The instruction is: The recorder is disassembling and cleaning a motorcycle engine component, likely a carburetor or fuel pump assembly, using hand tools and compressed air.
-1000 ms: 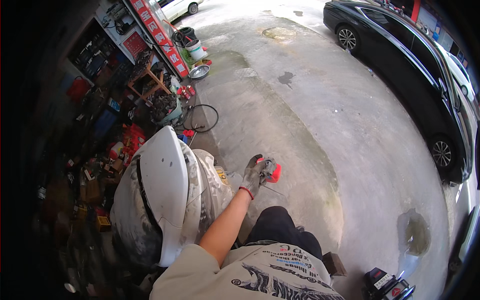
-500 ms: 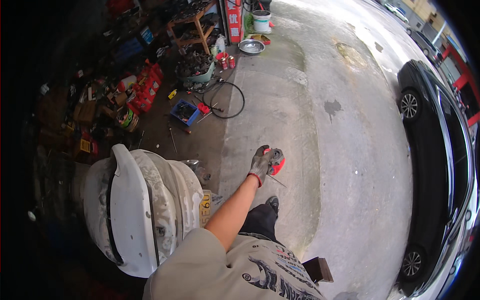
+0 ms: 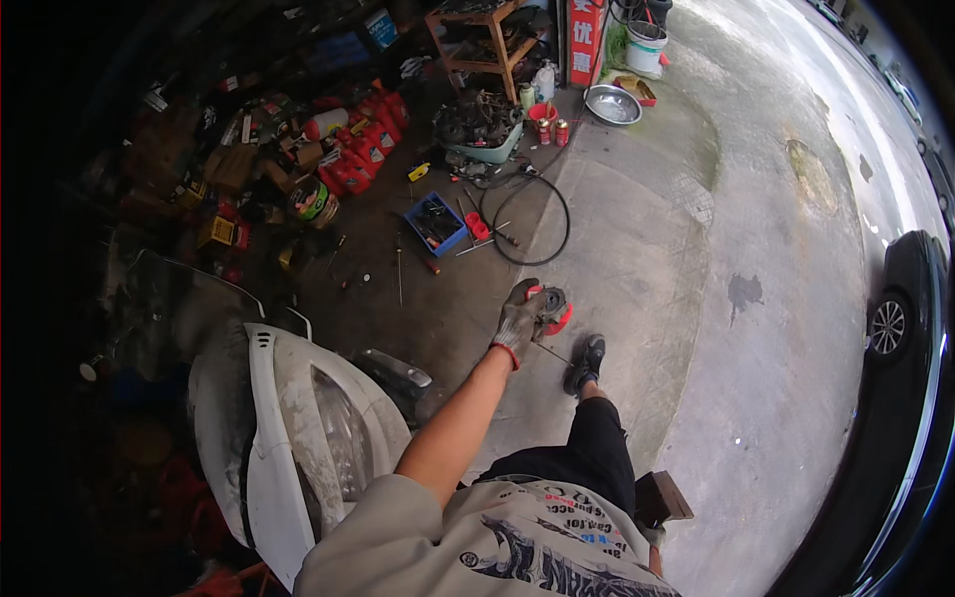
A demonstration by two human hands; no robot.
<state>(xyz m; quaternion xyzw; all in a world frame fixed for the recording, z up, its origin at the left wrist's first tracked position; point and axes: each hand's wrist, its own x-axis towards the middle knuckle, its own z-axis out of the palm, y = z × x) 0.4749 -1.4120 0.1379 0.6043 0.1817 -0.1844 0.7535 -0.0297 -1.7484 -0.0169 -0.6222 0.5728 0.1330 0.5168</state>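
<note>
My left hand (image 3: 516, 320), in a grey glove with a red cuff, reaches out ahead of me and is closed. It grips a round dark part with a hole (image 3: 553, 298) together with a red piece (image 3: 562, 320). A thin rod (image 3: 553, 352) sticks out below that hand; whether it is held too is unclear. Low on the right, beside my leg, a bit of my gloved right hand (image 3: 655, 535) shows under a brown block-shaped thing (image 3: 663, 500), which it appears to carry. Its fingers are mostly hidden.
A white scooter (image 3: 298, 428) stands close on my left. Ahead on the floor lie a blue tool bin (image 3: 464, 237), a black hose loop (image 3: 568, 214) and loose tools. Red jugs (image 3: 370, 149) and a metal basin (image 3: 614, 104) are farther off. A dark car (image 3: 865, 418) stands right.
I have stepped forward with one foot now ahead, and the scooter and car have shifted back in view. My left hand keeps its hold; a bit of my right glove has come into sight.
</note>
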